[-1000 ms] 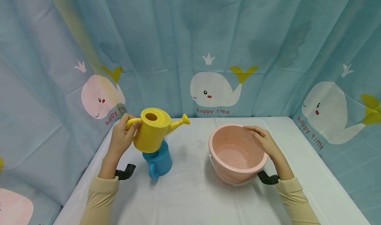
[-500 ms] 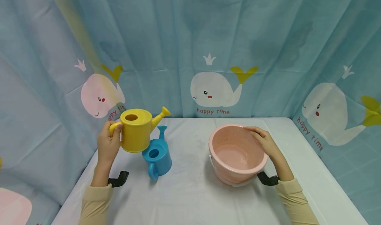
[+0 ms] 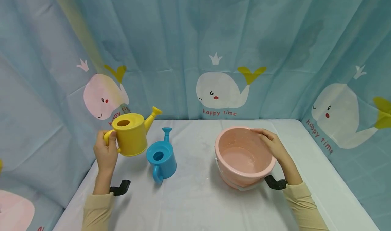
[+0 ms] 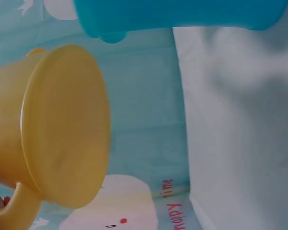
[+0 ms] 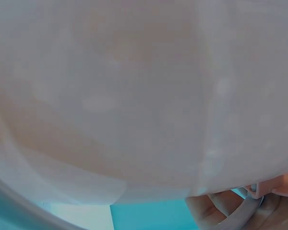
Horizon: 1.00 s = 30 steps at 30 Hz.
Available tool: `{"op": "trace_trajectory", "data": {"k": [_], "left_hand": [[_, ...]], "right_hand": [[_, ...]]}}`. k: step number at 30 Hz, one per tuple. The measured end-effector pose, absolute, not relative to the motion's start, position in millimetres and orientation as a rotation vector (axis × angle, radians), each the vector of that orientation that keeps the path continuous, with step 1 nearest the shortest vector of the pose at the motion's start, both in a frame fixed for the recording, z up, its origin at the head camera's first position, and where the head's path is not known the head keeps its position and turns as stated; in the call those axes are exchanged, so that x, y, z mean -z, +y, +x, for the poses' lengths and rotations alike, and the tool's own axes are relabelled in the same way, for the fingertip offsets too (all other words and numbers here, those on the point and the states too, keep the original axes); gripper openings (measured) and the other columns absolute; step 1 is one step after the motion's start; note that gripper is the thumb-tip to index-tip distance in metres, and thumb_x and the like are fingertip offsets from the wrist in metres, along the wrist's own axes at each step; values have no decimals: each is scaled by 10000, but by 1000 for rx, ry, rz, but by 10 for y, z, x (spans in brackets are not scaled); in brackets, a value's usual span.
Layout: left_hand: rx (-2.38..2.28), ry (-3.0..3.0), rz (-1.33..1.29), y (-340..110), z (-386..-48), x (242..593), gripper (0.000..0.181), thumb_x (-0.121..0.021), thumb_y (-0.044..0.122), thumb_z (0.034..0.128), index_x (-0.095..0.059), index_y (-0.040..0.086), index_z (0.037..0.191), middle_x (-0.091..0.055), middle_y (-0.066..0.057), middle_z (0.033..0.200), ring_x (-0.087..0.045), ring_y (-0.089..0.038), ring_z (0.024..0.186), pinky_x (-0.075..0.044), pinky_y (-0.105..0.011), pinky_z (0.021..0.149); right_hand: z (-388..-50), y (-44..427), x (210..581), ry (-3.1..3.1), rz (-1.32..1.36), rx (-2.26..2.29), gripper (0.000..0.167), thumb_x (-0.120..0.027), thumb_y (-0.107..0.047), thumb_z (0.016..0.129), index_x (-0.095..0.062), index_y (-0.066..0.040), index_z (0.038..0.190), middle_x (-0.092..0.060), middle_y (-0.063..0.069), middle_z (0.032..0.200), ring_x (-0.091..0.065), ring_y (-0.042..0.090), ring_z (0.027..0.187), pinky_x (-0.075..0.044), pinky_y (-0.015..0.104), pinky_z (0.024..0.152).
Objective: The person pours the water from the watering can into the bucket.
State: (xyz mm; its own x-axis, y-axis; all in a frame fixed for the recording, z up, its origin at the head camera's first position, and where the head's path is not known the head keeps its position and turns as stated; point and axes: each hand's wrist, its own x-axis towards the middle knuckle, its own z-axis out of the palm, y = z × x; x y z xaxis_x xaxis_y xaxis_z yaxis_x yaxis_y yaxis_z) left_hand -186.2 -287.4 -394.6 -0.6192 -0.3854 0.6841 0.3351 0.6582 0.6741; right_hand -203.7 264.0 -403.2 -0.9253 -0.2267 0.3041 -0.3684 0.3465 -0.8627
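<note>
A yellow cylindrical plastic watering can (image 3: 132,137) is held aloft, well apart from a round, open-topped pink plastic bucket (image 3: 236,178) standing upright.

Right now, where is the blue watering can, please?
In the head view, the blue watering can stands left of centre, between the yellow can and pink bucket.

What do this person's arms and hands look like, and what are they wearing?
The left sleeve and right sleeve are plain beige, creased, and stop short of the hands. A small, bent black piece sits at each wrist. The left hand and right hand wear no gloves. No cables show.
</note>
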Motion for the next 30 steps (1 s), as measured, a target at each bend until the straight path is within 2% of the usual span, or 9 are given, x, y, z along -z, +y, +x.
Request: {"op": "trace_trajectory", "data": {"k": [15, 25, 30], "left_hand": [[1064, -2007, 133, -2927, -1894, 4263, 261, -502, 218, 962, -471, -41, 985, -407, 70, 734, -363, -36, 637, -303, -106, 568], [1082, -2070, 217, -2963, -1908, 4444, 301, -475, 277, 970, -470, -17, 1035, -439, 12, 749, -386, -38, 632, -329, -66, 569], [1085, -2036, 226, -2975, -1929, 4515, 301, -483, 262, 967, -474, -29, 1044, -445, 39, 746, -399, -7, 632, -339, -52, 593]], "right_hand": [[-2041, 2645, 4042, -2466, 540, -1650, 346, -371, -144, 1012, -516, 42, 1266, -497, 252, 1294, -484, -52, 1102, -424, 113, 857], [-2046, 2643, 4050, -2464, 557, -1661, 351, -359, -129, 1013, -497, 64, 1273, -486, 279, 1289, -514, -26, 1086, -449, 133, 840], [-2049, 2652, 4048, -2460, 552, -1670, 352, -359, -139, 1014, -504, 55, 1270, -491, 276, 1286, -528, -15, 1078, -457, 139, 835]]}}
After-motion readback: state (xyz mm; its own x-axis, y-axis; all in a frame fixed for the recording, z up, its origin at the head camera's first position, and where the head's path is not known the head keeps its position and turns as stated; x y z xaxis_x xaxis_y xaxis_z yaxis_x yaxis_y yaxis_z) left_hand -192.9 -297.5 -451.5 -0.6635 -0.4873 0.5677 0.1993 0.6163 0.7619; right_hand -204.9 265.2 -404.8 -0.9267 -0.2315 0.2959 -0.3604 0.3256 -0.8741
